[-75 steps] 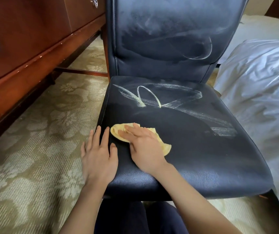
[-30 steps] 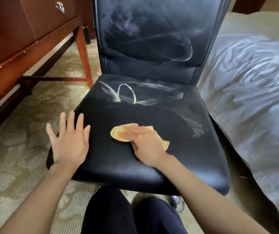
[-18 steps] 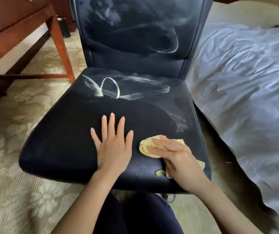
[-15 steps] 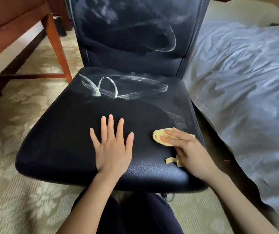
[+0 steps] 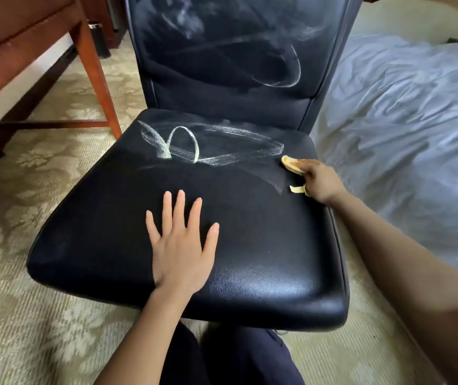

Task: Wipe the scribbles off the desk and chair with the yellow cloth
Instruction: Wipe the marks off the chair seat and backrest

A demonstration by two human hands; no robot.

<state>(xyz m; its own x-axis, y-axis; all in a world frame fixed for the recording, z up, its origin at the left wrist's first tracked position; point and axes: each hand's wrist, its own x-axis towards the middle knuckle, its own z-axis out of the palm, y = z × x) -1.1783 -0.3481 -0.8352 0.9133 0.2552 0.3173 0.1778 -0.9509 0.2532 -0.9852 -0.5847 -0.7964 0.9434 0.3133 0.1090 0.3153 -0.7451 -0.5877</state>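
Note:
The black leather chair [image 5: 250, 245] stands in front of me. Pale scribbles [image 5: 183, 145] loop across the back of its seat, and more scribbles [image 5: 286, 76] curve over the backrest. My left hand [image 5: 180, 245] lies flat on the front of the seat with its fingers spread. My right hand [image 5: 319, 182] holds the yellow cloth [image 5: 289, 163] bunched against the seat's right edge, by the right end of the seat scribble. Most of the cloth is hidden under the hand; one tip shows ahead of the fingers and a strip pokes out behind.
The wooden desk [image 5: 14, 37] stands at the left, its leg close to the chair's back left corner. A bed with white sheets [image 5: 402, 120] runs along the right. Patterned carpet [image 5: 28, 190] covers the floor. My knees show below the seat.
My right hand has slid the cloth from the seat's front middle to its right edge and farther back. My left hand moved from the seat's left edge onto the middle. The smear at right has faded.

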